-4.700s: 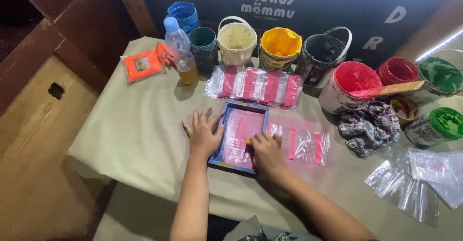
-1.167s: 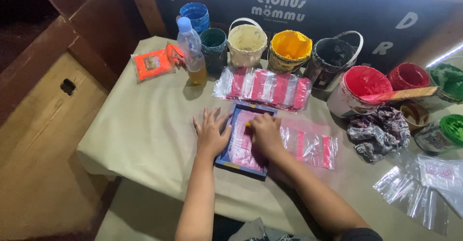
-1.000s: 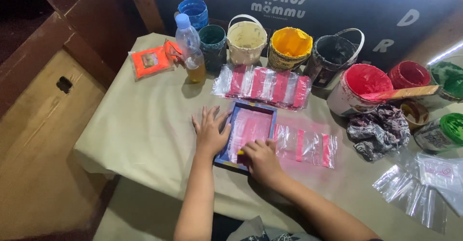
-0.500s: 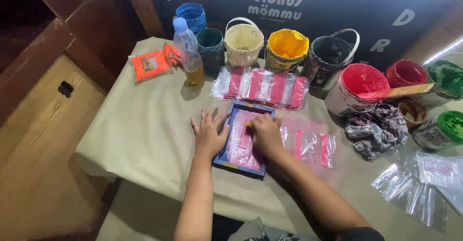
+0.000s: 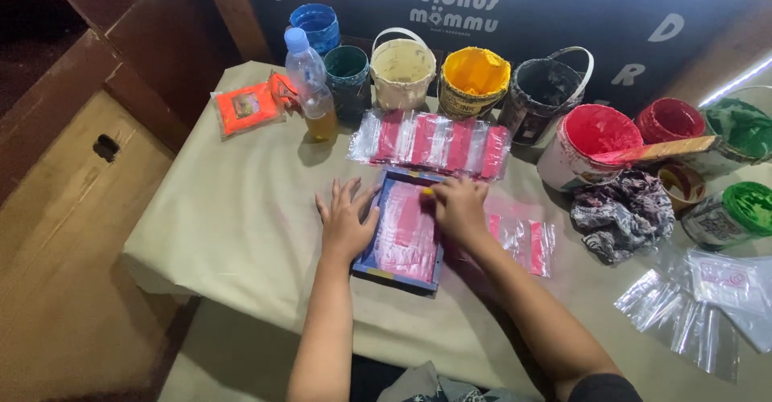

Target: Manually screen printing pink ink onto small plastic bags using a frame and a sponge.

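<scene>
A small blue-framed printing screen [image 5: 400, 241], smeared pink, lies flat on the cloth-covered table [image 5: 233, 209]. My left hand [image 5: 346, 221] rests flat with fingers spread, against the frame's left edge. My right hand [image 5: 460, 209] sits at the frame's far right corner, fingers closed on a small yellow scraper [image 5: 427, 193] that touches the mesh. A row of clear bags with pink printed stripes [image 5: 430, 141] lies just beyond the frame. More printed bags [image 5: 527, 237] lie under my right forearm.
Open ink buckets line the back: blue [image 5: 315, 26], teal [image 5: 347, 68], cream [image 5: 402, 68], yellow [image 5: 476, 76], black [image 5: 547, 88], red [image 5: 591, 141], green [image 5: 744, 125]. A plastic bottle [image 5: 310, 80], an orange packet [image 5: 245, 106], a stained rag [image 5: 623, 213] and blank clear bags [image 5: 708, 305] lie around.
My right hand went from the far end of the frame down to its near end and back up to the far end. My left hand stayed put.
</scene>
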